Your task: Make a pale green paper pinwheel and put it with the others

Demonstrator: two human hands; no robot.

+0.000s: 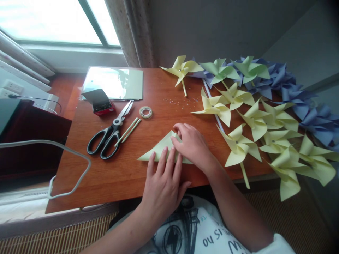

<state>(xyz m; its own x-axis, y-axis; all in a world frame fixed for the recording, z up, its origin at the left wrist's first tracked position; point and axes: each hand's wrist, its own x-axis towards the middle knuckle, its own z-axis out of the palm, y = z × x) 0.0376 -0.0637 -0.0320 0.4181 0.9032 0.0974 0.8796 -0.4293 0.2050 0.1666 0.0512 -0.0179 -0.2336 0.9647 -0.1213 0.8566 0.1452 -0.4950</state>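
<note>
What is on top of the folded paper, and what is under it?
The left hand rests on the folded paper; the right hand is at its upper corner. The brown table shows around it, but whatever is directly beneath is covered.

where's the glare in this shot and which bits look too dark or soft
Head view, upper left: the window is blown out nearly white, and glare washes over the paper stack; head view, upper right: the wall is dim, and the blue pinwheels look soft; head view, middle: the folded paper shows no strong glare.
</note>
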